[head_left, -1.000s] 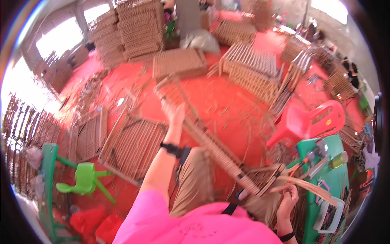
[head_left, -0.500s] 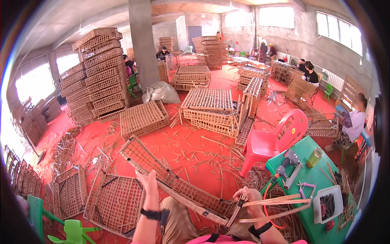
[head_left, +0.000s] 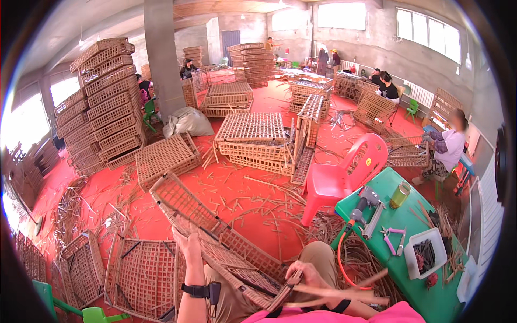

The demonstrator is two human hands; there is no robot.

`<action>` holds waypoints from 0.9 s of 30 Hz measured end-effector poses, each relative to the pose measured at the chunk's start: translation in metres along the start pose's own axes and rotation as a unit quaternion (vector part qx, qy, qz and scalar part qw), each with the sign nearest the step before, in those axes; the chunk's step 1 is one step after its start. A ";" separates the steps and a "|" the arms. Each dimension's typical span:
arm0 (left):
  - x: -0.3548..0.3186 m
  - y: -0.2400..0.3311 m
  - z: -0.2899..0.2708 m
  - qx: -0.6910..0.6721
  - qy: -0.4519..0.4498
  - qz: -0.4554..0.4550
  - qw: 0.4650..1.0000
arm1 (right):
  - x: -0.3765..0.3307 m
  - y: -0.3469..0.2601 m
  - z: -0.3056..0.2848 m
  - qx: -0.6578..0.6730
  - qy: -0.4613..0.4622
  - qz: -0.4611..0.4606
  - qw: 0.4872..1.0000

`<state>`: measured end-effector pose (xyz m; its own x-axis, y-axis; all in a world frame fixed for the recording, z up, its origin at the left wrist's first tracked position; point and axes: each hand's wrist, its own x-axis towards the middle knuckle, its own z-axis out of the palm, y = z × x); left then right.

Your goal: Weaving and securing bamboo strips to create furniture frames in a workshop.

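Across my lap lies a tilted, woven brown crate, its open lattice side facing up. My left hand holds the crate's left rim, its fingers partly smeared by motion. At the near right corner my right hand is closed on the crate's edge. Pale flat strips stick out to the right beneath this hand, blurred at their ends; whether its fingers also hold them I cannot tell.
To my right a green table bears a nail gun, pink-handled pliers, a jar and a white tray. A red chair stands beyond. Several crates and strip scraps lie around; people sit farther off.
The crate has tipped, so more of its lattice shows between my hands. My left hand's fingers have come over the rim. The strips have swung lower, and my view has turned slightly right.
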<state>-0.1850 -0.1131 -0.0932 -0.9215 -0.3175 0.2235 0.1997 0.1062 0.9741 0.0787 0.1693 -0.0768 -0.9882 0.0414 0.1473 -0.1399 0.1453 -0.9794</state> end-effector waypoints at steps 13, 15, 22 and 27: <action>0.062 -0.004 0.048 -0.054 -0.191 -0.097 0.975 | 0.010 0.010 0.041 0.164 0.071 0.137 0.974; 0.056 -0.003 0.031 -0.103 -0.233 -0.093 0.962 | 0.015 0.005 0.046 0.173 0.068 0.142 0.972; -0.064 0.062 -0.012 -0.153 -0.239 -0.090 0.955 | 0.030 -0.011 0.047 0.286 0.144 0.199 0.926; -0.108 0.075 -0.004 -0.015 -0.303 0.037 0.952 | 0.040 0.061 0.055 0.014 0.190 -0.005 0.982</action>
<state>-0.0696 -0.0744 -0.0436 -0.9256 0.2925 0.2401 0.2729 0.0764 0.9590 0.0271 0.1257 -0.1379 -0.8927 0.4072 0.1932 -0.1572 0.1204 -0.9802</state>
